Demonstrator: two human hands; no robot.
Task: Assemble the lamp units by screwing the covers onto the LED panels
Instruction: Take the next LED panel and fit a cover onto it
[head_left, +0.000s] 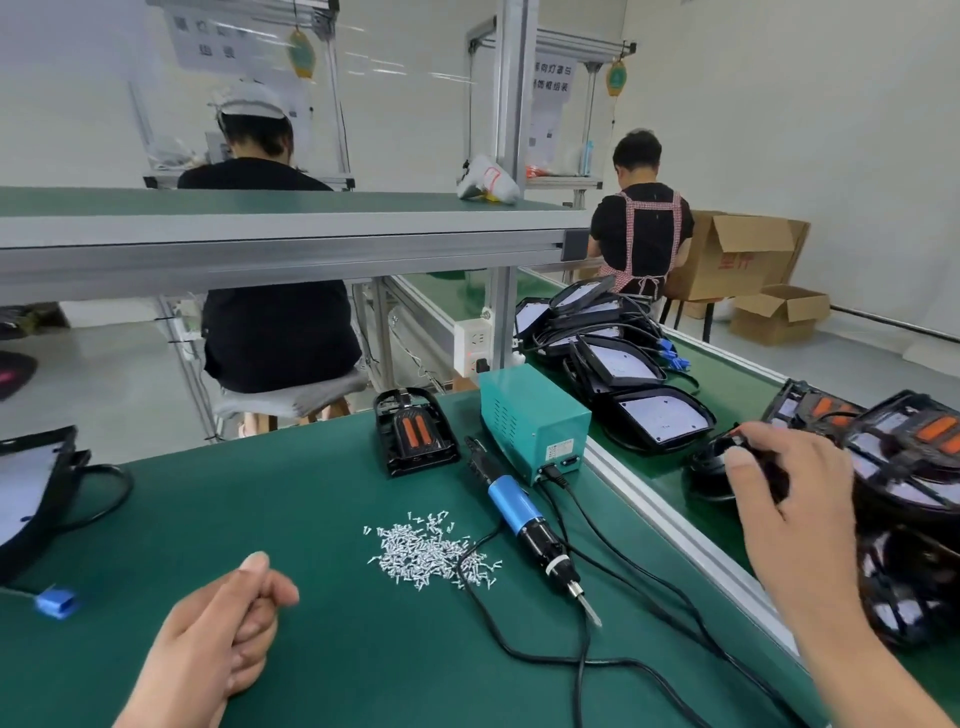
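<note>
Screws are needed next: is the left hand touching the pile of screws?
Apart. The head view shows bare green mat between the left hand and the pile of screws.

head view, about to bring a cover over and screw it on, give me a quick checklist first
1. Right hand grips a black part at the cover pile: ok.
2. Screws heaped mid-mat: ok.
3. Screwdriver lying free beside the teal power box: ok.
4. Left hand free: cannot tell, fingers curled.
5. LED panel in front of you: not ok, at the mat's left edge.
</note>
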